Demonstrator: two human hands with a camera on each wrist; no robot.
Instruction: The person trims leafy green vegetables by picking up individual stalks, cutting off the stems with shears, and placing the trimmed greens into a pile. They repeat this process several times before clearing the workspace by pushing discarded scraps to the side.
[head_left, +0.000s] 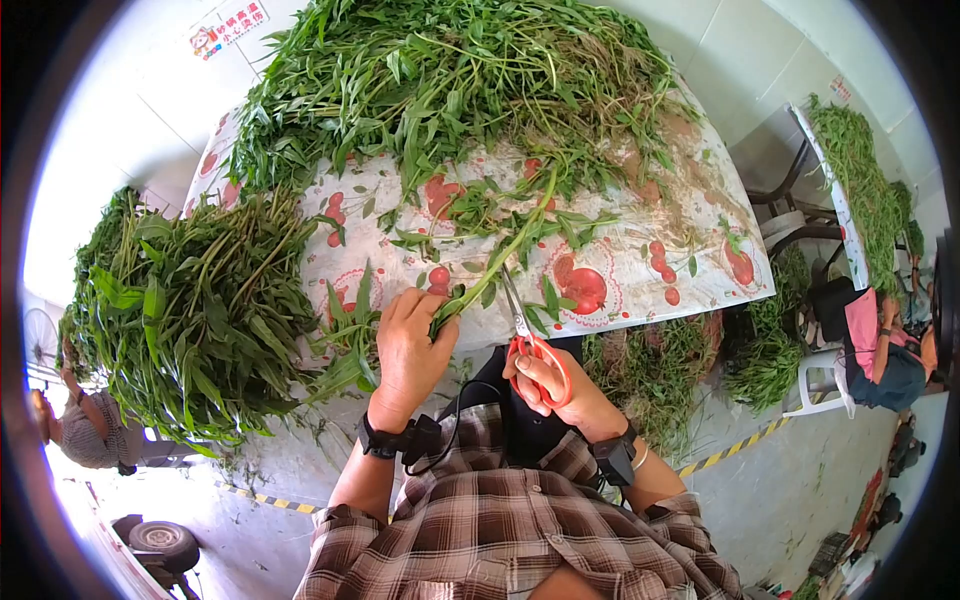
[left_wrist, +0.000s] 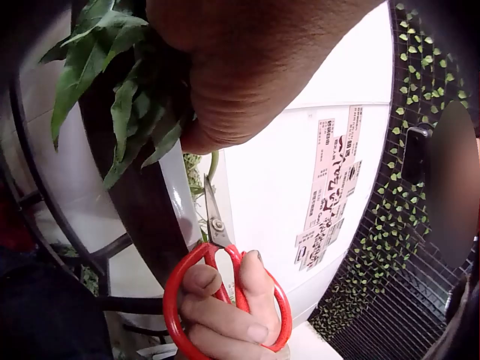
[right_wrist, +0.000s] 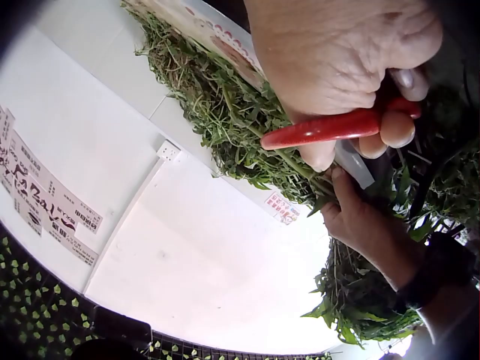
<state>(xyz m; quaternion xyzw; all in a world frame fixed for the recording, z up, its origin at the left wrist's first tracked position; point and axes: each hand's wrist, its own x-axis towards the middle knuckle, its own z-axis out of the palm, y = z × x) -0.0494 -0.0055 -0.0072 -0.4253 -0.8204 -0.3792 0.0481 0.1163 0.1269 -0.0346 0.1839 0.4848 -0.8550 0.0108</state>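
Note:
My left hand grips the lower end of a long green leafy stem near the table's front edge. The stem slants up and away over the tablecloth, its far end among the other greens. In my right hand are red-handled scissors, with fingers through the loops. Their blades point away from me and reach the stem just beyond my left hand. Seen from the left wrist, the scissors' pivot sits below my left hand, the blade tips close to a stem piece.
A big heap of leafy greens covers the back of the table. Another heap stands at the left. Cuttings lie on the floor beyond the front edge. People sit at both sides, one by a white stool.

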